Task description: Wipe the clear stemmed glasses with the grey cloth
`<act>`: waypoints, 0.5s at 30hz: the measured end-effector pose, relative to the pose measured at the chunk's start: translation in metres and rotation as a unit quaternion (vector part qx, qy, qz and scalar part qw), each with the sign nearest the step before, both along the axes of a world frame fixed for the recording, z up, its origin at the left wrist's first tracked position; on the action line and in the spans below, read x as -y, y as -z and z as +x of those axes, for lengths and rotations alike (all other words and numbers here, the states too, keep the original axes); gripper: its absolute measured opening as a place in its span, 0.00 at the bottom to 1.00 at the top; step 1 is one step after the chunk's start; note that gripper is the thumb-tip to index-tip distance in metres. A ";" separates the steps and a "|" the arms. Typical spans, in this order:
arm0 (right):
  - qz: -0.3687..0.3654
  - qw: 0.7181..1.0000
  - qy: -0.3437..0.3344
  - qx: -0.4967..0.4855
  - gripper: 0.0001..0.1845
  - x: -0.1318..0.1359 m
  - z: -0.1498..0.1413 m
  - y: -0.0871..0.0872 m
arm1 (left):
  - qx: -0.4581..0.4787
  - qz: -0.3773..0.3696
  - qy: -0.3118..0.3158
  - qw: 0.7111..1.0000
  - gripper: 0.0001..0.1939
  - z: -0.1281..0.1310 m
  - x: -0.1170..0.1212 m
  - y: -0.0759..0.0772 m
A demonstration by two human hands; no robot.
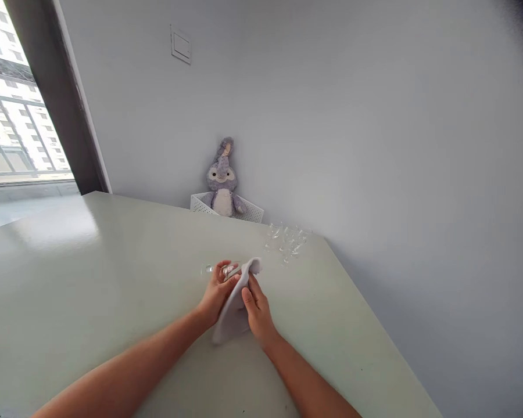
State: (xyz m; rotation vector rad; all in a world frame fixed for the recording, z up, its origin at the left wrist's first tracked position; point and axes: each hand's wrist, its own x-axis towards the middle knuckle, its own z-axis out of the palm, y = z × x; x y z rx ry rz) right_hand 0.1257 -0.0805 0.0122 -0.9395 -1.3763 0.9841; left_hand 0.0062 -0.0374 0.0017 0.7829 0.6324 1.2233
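Observation:
My left hand (218, 293) is closed around a clear stemmed glass (230, 269), which lies on its side with its foot pointing left. A pale grey cloth (235, 316) hangs between my two hands and covers the glass's right end. Behind the cloth, my right hand (258, 307) grips it from the right, thumb on the near side and fingers pressed into the fold. Whether those fingers also reach the glass's rim is hidden by the cloth.
Several clear glasses (287, 238) stand in a group near the table's far right edge. Past the far edge, a purple plush rabbit (222, 180) sits in a white perforated basket (255, 213). The pale table (126, 278) meets a wall on the right. A window (17, 116) is at left.

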 end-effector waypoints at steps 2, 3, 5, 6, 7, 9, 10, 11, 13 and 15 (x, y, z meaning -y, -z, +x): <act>-0.019 0.999 -0.044 -0.026 0.24 0.001 -0.004 -0.003 | -0.024 0.015 -0.003 1.000 0.24 0.000 0.002 -0.002; -0.037 0.997 -0.059 -0.040 0.23 0.001 -0.003 -0.004 | -0.033 0.027 -0.006 0.999 0.25 0.000 0.002 -0.002; -0.083 0.991 -0.081 -0.073 0.23 0.000 0.002 -0.003 | -0.050 0.055 -0.007 0.997 0.25 0.000 0.001 -0.001; -0.110 0.986 -0.088 -0.093 0.23 0.000 0.004 -0.001 | -0.061 0.067 -0.003 0.996 0.25 0.001 0.001 0.000; -0.138 0.979 -0.093 -0.114 0.23 -0.001 0.007 0.001 | -0.076 0.079 0.004 0.994 0.25 0.002 0.001 0.002; -0.187 0.966 -0.094 -0.153 0.23 -0.002 0.010 0.005 | -0.115 0.105 0.026 0.987 0.26 0.004 0.002 0.005; -0.207 0.959 -0.094 -0.168 0.23 -0.003 0.011 0.007 | -0.138 0.117 0.038 0.983 0.26 0.004 0.003 0.007; -0.222 0.954 -0.094 -0.178 0.23 -0.005 0.011 0.009 | -0.159 0.126 0.053 0.978 0.27 0.004 0.003 0.009; -0.229 0.954 -0.078 -0.179 0.23 -0.008 0.013 0.011 | -0.179 0.135 0.084 0.971 0.27 0.001 0.001 0.009; -0.203 0.968 -0.025 -0.148 0.25 -0.012 0.016 0.013 | -0.165 0.145 0.098 0.971 0.25 -0.004 -0.003 0.007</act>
